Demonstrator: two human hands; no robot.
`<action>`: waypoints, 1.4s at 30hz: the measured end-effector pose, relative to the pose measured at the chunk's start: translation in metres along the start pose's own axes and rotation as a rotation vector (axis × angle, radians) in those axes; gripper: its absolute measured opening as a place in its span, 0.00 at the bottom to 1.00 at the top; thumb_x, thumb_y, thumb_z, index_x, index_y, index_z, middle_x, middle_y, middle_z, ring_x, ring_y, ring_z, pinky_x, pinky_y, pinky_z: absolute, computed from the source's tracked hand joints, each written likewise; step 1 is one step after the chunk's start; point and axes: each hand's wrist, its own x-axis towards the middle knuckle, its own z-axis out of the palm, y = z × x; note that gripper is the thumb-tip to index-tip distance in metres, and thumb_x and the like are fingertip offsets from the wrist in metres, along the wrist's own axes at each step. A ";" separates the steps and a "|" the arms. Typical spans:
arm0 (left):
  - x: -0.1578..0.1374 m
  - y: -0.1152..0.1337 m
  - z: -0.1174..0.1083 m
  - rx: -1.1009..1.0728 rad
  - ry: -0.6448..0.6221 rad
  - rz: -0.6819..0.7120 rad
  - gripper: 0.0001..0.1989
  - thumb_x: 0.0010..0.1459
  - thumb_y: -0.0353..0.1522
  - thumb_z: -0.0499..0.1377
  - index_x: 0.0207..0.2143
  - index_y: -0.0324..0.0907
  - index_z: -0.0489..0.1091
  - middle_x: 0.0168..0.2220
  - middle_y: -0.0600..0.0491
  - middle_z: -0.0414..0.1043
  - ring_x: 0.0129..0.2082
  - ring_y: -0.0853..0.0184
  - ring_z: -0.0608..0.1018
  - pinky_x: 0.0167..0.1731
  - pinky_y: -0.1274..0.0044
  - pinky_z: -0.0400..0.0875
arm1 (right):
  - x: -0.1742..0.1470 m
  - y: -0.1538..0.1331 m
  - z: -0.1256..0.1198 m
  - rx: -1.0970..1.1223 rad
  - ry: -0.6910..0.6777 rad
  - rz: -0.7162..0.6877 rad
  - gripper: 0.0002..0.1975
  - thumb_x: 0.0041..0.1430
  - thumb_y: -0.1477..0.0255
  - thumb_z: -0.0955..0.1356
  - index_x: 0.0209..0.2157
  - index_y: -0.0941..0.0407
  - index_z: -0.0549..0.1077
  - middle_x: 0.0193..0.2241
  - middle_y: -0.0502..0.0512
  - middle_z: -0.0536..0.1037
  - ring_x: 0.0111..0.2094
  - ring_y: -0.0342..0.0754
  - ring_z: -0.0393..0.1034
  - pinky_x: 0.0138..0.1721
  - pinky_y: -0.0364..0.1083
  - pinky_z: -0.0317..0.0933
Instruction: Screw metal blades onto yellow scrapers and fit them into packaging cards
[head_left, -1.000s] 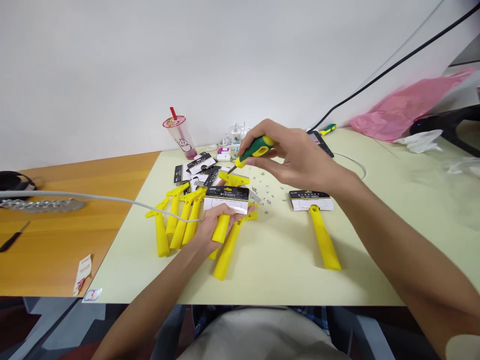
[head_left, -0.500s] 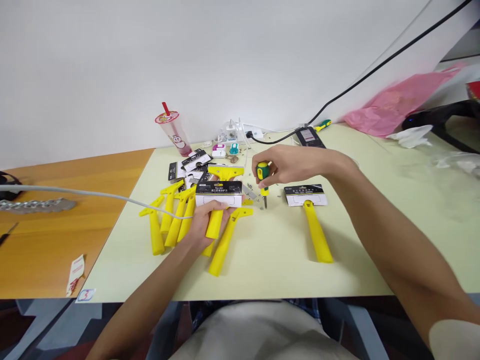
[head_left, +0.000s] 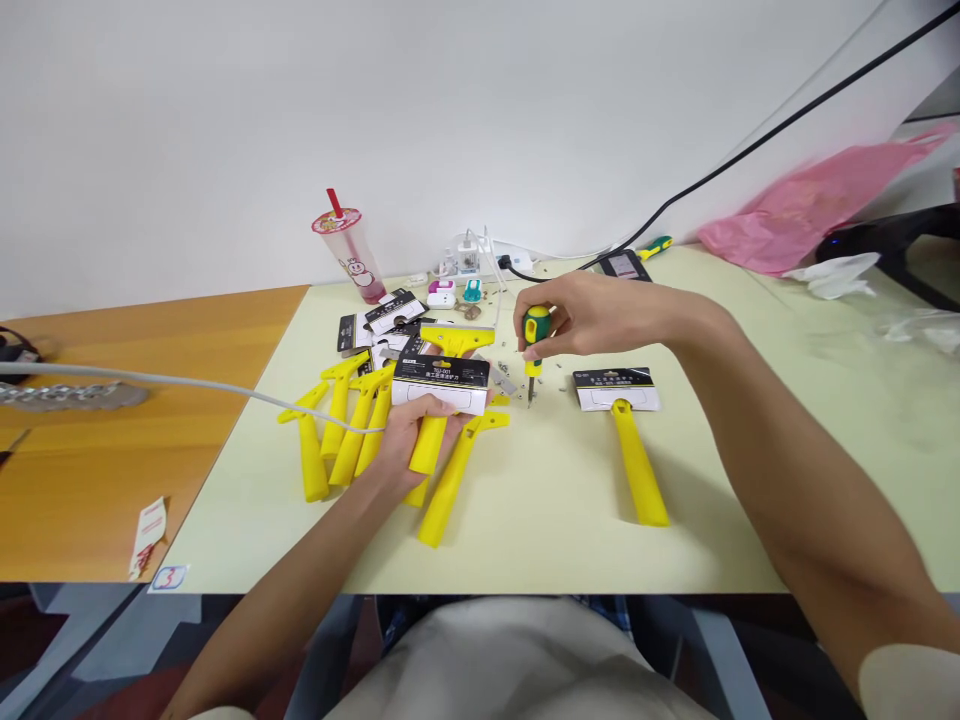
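Observation:
In my left hand [head_left: 412, 435] is a yellow scraper [head_left: 456, 340] with a metal blade along its head and a black-and-white card [head_left: 441, 383] around its neck. My right hand [head_left: 566, 315] grips a green-and-yellow screwdriver [head_left: 535, 335], held upright with its tip pointing down over small screws [head_left: 517, 395] on the table. I cannot tell whether the tip touches one. A loose blade [head_left: 502, 380] lies beside the card. Several yellow scraper handles [head_left: 351, 440] rest around my left hand. To the right lies another carded scraper [head_left: 639, 465].
Loose cards [head_left: 394, 312] are piled at the back left, near a tilted-looking drink cup [head_left: 356, 255] with a red straw. A power strip [head_left: 469, 258] and cables run along the wall. A pink bag [head_left: 810, 205] sits at the back right. A pale cable [head_left: 187, 380] crosses on the left.
The screwdriver has shifted slightly, its tip still down by the screws. The scraper in my left hand has tilted a little. The whole view has moved slightly.

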 end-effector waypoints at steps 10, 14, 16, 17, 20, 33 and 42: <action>0.002 -0.003 -0.005 0.034 -0.035 -0.012 0.37 0.41 0.19 0.64 0.56 0.47 0.75 0.56 0.50 0.82 0.63 0.48 0.80 0.66 0.52 0.72 | -0.028 -0.021 -0.019 0.075 0.180 0.027 0.17 0.62 0.51 0.77 0.43 0.48 0.81 0.40 0.53 0.85 0.37 0.55 0.81 0.36 0.54 0.71; 0.001 -0.004 -0.008 0.039 -0.055 -0.015 0.36 0.43 0.20 0.64 0.57 0.47 0.75 0.55 0.51 0.83 0.61 0.50 0.81 0.66 0.54 0.72 | -0.039 -0.030 -0.023 0.185 0.301 0.014 0.23 0.58 0.46 0.78 0.44 0.48 0.82 0.42 0.55 0.86 0.41 0.60 0.82 0.38 0.57 0.73; 0.001 -0.004 -0.009 0.039 -0.058 -0.033 0.37 0.43 0.19 0.65 0.57 0.47 0.75 0.55 0.51 0.83 0.60 0.50 0.82 0.66 0.55 0.72 | -0.042 -0.034 -0.024 0.231 0.366 -0.008 0.24 0.57 0.45 0.79 0.43 0.48 0.81 0.42 0.55 0.86 0.44 0.62 0.82 0.41 0.58 0.74; 0.001 -0.004 -0.009 0.040 -0.052 -0.043 0.37 0.42 0.19 0.65 0.57 0.47 0.75 0.55 0.50 0.83 0.59 0.50 0.82 0.65 0.55 0.73 | -0.043 -0.035 -0.024 0.240 0.397 -0.020 0.23 0.57 0.45 0.79 0.43 0.47 0.81 0.42 0.55 0.86 0.44 0.62 0.82 0.42 0.58 0.75; 0.001 -0.003 -0.008 0.041 -0.033 -0.065 0.39 0.41 0.20 0.65 0.58 0.47 0.74 0.56 0.50 0.82 0.58 0.50 0.83 0.64 0.55 0.74 | -0.044 -0.037 -0.023 0.244 0.481 -0.079 0.21 0.58 0.47 0.79 0.43 0.47 0.80 0.43 0.54 0.86 0.44 0.59 0.82 0.45 0.58 0.76; -0.003 -0.001 -0.004 -0.007 -0.074 -0.096 0.38 0.42 0.19 0.65 0.58 0.48 0.74 0.61 0.48 0.79 0.63 0.48 0.79 0.63 0.52 0.74 | -0.028 -0.033 -0.011 0.253 0.513 -0.135 0.18 0.62 0.51 0.76 0.47 0.47 0.80 0.47 0.55 0.85 0.46 0.59 0.82 0.45 0.59 0.77; -0.003 0.000 -0.005 -0.037 -0.088 -0.099 0.38 0.43 0.19 0.64 0.58 0.48 0.73 0.62 0.48 0.79 0.65 0.48 0.78 0.64 0.52 0.74 | -0.026 -0.033 -0.010 0.227 0.486 -0.116 0.19 0.64 0.50 0.75 0.48 0.47 0.80 0.48 0.55 0.85 0.49 0.59 0.81 0.47 0.59 0.78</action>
